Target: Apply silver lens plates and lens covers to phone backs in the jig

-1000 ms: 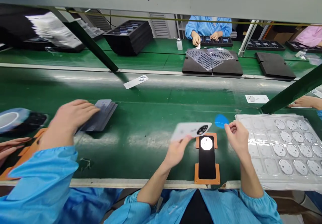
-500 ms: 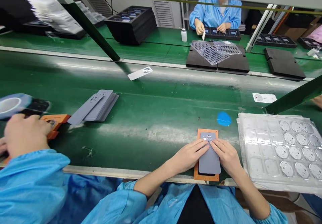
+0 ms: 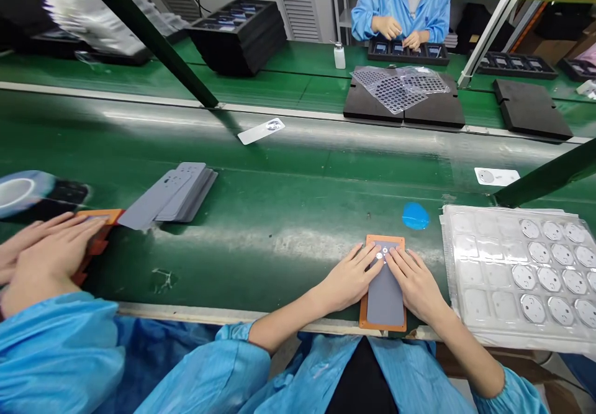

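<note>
An orange fixture [image 3: 363, 325] lies at the near edge of the green bench, with a flat grey panel [image 3: 385, 305] inside its frame. The panel has small holes near its far end. From the left, my left hand [image 3: 352, 279] rests its fingertips on the panel's upper part, fingers stretched and slightly apart. My right hand [image 3: 416, 282] lies across the upper right side in the same way, fingers extended. Both hands touch the panel from above without gripping it. Beyond my right hand is a round blue sticker [image 3: 416, 216].
A clear tray [image 3: 500, 333] with round discs stands right. Leftward are stacked grey panels [image 3: 179, 193] and a co-worker's hands [image 3: 51, 259] over another orange fixture [image 3: 100, 240]. White strips [image 3: 261, 131] lie farther back. Another person works opposite, behind black trays [image 3: 382, 100]. A post [image 3: 544, 181] slants in right.
The grey panel has gone from sitting askew over the orange fixture to lying within its frame. My fingers have shifted from its sides onto its upper face. The left co-worker's hands have come together.
</note>
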Available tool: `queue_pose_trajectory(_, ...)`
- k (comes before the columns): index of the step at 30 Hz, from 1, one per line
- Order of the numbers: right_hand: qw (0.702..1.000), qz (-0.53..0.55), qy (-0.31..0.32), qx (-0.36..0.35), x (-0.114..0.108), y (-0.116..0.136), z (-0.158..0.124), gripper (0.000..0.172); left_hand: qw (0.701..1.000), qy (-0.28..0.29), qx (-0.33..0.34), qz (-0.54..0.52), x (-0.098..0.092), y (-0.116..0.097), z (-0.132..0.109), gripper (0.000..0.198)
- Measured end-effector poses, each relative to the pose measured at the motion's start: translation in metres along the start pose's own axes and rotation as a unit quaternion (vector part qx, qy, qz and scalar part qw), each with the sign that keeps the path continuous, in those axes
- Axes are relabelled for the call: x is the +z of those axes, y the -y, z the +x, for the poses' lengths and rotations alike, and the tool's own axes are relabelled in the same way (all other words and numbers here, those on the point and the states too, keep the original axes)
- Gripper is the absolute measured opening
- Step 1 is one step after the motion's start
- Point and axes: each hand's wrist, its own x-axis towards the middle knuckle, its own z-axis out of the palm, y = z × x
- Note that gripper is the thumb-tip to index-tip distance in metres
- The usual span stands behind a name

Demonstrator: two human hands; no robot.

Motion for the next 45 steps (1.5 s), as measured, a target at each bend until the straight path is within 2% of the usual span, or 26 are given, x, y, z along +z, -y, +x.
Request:
queue_pose_trajectory(6, 0.999, 0.007, 0.033, -0.004, -0.005, 0.001, 0.000, 0.066, 1.000, 0.010, 0.003, -0.009, 0.000, 0.000, -0.001, 0.057)
queue_pose_trajectory(16, 0.999, 0.016, 0.030, -0.004, -0.011, 0.007, -0.010, 0.064, 1.000, 0.008, 0.002, -0.013, -0.002, -0.009, -0.010, 0.051)
queue_pose_trajectory(26, 0.997, 0.065, 0.045, 0.026, -0.016, 0.011, -0.019, 0.073, 0.999, 0.013, -0.015, -0.032, -0.009, -0.015, -0.015, 0.049)
queue_pose_trajectory(34, 0.995, 0.079, 0.036, 0.038, -0.014, 0.011, -0.012, 0.067, 0.998, 0.048, -0.010, -0.036, -0.014, -0.011, -0.011, 0.048)
queue_pose_trajectory(41, 0.995, 0.083, 0.049, 0.036, -0.014, 0.019, -0.029, 0.069, 0.996, 0.038, -0.030, -0.073, -0.011, -0.014, -0.020, 0.055)
queue_pose_trajectory(45, 0.992, 0.118, 0.009, 0.043, -0.012, 0.020, -0.036, 0.064, 0.989, 0.005, -0.028, -0.148, -0.006, -0.006, -0.027, 0.056)
